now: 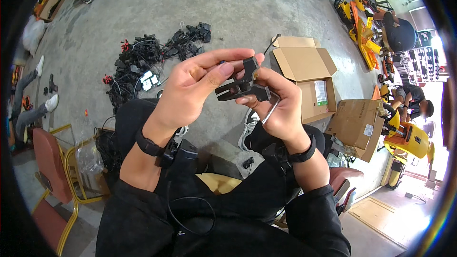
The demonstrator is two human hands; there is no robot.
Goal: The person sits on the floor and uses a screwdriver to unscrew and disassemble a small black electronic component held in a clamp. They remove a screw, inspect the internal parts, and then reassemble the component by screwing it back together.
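In front of my lap, my right hand (281,102) is closed around a black plastic bracket-like part (245,85) with two prongs pointing left. A bent silver metal rod (271,108), shaped like a hex key, sticks out below the right fingers. From the top of the part, a thin black stem (272,43) with a rounded end slants up and right. My left hand (193,83) is beside the part, thumb and fingers pinched together near its upper end. A small dark bit shows between those fingers; its kind is hidden.
A heap of black cabled parts (143,59) lies on the concrete floor ahead to the left. An open cardboard box (304,64) and a second carton (354,123) stand to the right. Red-brown chairs (50,154) are at the left. Other people sit around the edges.
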